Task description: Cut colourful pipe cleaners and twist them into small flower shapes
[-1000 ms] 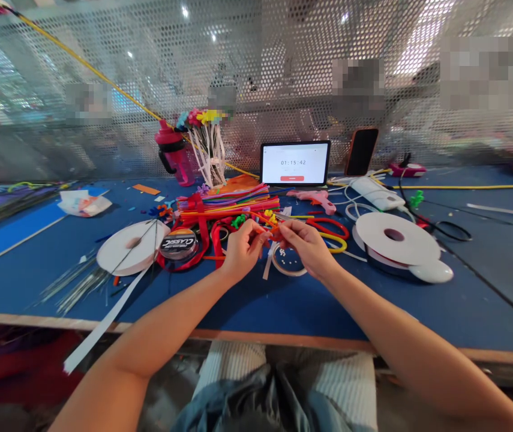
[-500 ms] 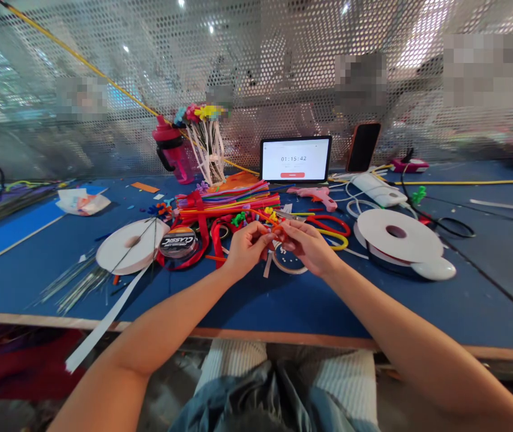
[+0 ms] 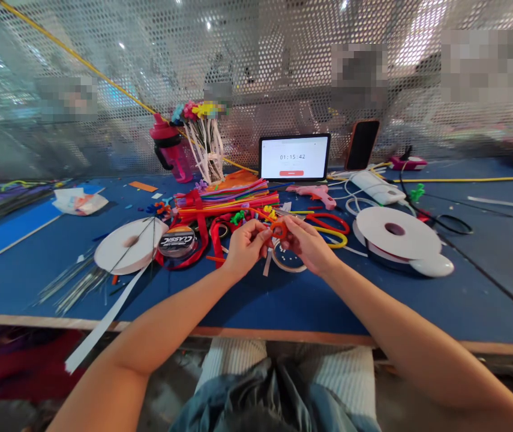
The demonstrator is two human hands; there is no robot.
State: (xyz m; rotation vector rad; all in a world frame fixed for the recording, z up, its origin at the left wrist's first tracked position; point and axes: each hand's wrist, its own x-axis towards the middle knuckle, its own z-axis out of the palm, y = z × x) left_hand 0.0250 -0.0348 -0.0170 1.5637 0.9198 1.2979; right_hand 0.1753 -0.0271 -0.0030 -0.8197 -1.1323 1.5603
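My left hand (image 3: 245,245) and my right hand (image 3: 306,243) meet over the middle of the blue table (image 3: 283,300). Both pinch a short orange pipe cleaner (image 3: 278,228) curled into a small loop between the fingertips. Just behind the hands lies a bundle of coloured pipe cleaners (image 3: 229,201) tied with red ribbon. A small ring of tape (image 3: 288,263) with white beads inside lies under my right hand.
White ribbon spools sit at left (image 3: 130,244) and right (image 3: 398,235). A black "Classic" reel (image 3: 176,241), red scissors (image 3: 330,223), a pink glue gun (image 3: 314,194), a tablet showing a timer (image 3: 294,158), a phone (image 3: 362,144), a pink bottle (image 3: 170,148) and finished flower stems (image 3: 204,141) stand behind.
The orange pipe cleaner between my fingertips has been bent into a tighter round loop. Both hands stay in nearly the same place.
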